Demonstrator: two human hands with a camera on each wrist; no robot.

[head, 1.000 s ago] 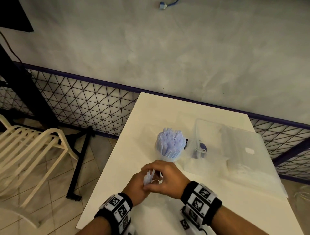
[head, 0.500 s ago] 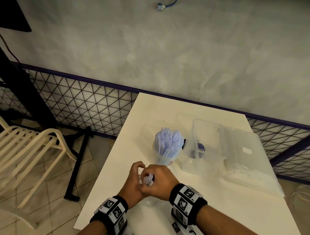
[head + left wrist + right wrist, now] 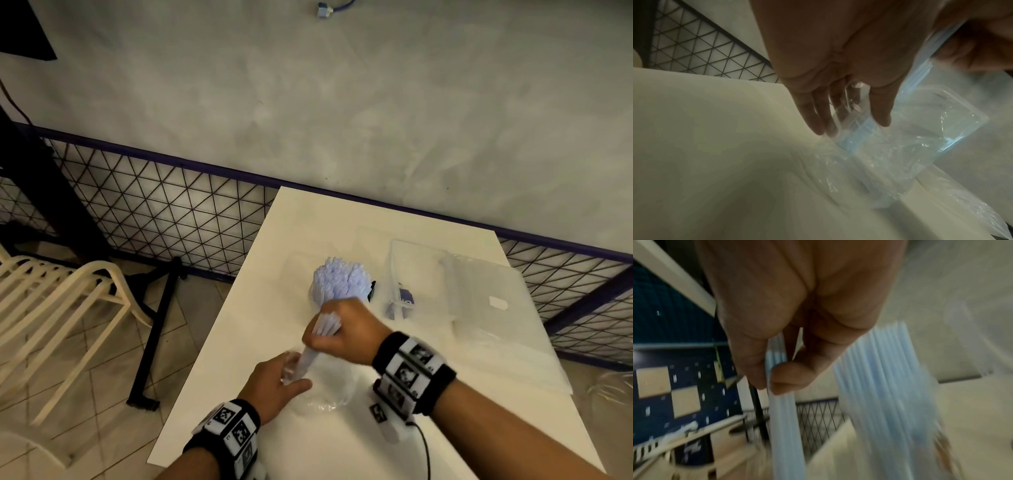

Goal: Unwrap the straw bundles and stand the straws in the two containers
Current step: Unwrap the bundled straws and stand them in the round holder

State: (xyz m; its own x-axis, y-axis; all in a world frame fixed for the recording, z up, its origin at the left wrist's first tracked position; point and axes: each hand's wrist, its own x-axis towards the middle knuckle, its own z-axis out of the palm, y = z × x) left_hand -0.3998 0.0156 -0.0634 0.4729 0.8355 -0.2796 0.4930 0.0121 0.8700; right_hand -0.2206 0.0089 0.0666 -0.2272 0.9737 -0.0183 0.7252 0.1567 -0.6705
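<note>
On the white table [image 3: 342, 445], a large clear plastic box [image 3: 424, 274] with a flat lid stands at the right; what it holds is too unclear to tell. Left of it, a clear cup [image 3: 317, 296] is full of pale blue straws [image 3: 342, 277] standing upright. Nearer to the person, a thin bundle of the same straws [image 3: 317, 339] is tilted, its lower end inside a crumpled transparent wrapper [image 3: 325, 394]. The right hand [image 3: 346, 329] has its fingers curled tightly around the upper part of this bundle. The left hand [image 3: 274, 383] holds the wrapper end with loosely bent fingers [image 3: 880, 112].
</note>
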